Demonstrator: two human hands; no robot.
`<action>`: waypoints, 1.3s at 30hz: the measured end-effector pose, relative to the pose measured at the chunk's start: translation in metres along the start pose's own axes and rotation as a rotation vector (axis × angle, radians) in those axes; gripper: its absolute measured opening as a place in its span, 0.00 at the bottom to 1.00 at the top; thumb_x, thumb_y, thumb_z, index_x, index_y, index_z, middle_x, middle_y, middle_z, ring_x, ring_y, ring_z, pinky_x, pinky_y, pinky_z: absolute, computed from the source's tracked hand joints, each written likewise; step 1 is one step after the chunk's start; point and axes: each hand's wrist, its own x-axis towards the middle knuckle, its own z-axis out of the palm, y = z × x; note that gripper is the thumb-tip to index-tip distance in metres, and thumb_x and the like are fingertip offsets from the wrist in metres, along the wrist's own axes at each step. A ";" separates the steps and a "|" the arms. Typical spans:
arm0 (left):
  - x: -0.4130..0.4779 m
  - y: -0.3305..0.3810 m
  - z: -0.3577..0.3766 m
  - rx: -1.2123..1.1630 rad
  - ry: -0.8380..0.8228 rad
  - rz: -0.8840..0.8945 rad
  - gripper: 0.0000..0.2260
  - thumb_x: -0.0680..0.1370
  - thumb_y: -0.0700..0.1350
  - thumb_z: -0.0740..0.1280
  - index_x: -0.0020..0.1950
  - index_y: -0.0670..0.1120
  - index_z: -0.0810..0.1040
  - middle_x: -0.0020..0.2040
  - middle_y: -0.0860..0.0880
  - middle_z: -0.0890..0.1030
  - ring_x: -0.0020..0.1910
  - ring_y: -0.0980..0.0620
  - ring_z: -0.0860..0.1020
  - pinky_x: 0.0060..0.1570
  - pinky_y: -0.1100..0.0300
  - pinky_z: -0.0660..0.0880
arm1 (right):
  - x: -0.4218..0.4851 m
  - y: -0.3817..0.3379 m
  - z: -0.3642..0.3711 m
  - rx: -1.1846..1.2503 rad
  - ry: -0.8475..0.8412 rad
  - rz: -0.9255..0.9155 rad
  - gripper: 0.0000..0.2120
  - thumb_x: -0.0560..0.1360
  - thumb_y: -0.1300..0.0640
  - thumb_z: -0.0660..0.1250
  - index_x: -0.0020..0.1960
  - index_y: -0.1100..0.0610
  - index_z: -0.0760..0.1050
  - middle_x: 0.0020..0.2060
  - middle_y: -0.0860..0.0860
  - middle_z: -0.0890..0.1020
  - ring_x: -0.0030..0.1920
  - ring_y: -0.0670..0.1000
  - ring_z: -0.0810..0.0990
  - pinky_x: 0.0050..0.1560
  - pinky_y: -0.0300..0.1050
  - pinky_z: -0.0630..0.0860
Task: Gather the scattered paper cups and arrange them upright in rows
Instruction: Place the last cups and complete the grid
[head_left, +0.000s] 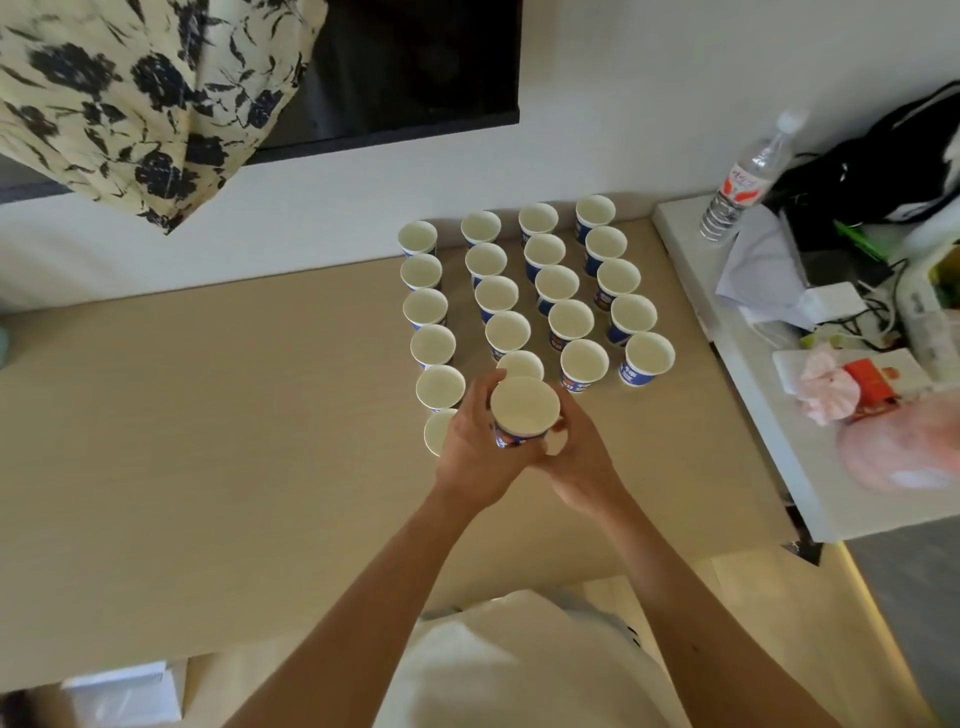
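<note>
Mid-frame, the left hand wraps the paper cup by its sides. It is light and squashy, so hold softly. I cannot tell whether the right hand grips anything.

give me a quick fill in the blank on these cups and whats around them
The cups stand in ___ lines running front to back. The rightmost line holds ___ cups. Every standing cup's mouth faces ___. The bottle stands to the ___ of the cups.
Missing: four; five; up; right.
</note>
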 end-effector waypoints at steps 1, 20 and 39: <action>-0.002 -0.001 0.002 0.006 0.003 -0.008 0.35 0.66 0.41 0.81 0.69 0.48 0.70 0.60 0.54 0.80 0.58 0.55 0.78 0.53 0.58 0.76 | -0.002 0.006 -0.001 -0.014 0.027 0.007 0.30 0.63 0.51 0.77 0.63 0.47 0.74 0.49 0.38 0.82 0.47 0.41 0.78 0.49 0.30 0.70; -0.055 -0.035 -0.017 -0.055 0.421 -0.238 0.31 0.71 0.44 0.79 0.70 0.52 0.70 0.62 0.55 0.78 0.62 0.56 0.77 0.58 0.52 0.78 | 0.024 0.103 0.022 -0.139 0.204 0.236 0.27 0.63 0.67 0.77 0.58 0.50 0.73 0.51 0.50 0.81 0.50 0.51 0.80 0.50 0.40 0.74; -0.070 -0.041 -0.014 -0.165 0.518 -0.288 0.25 0.74 0.44 0.76 0.68 0.53 0.71 0.60 0.57 0.78 0.62 0.58 0.77 0.57 0.51 0.79 | 0.003 0.104 0.024 -0.138 0.291 0.310 0.37 0.65 0.72 0.76 0.71 0.63 0.67 0.65 0.57 0.75 0.66 0.56 0.73 0.69 0.50 0.69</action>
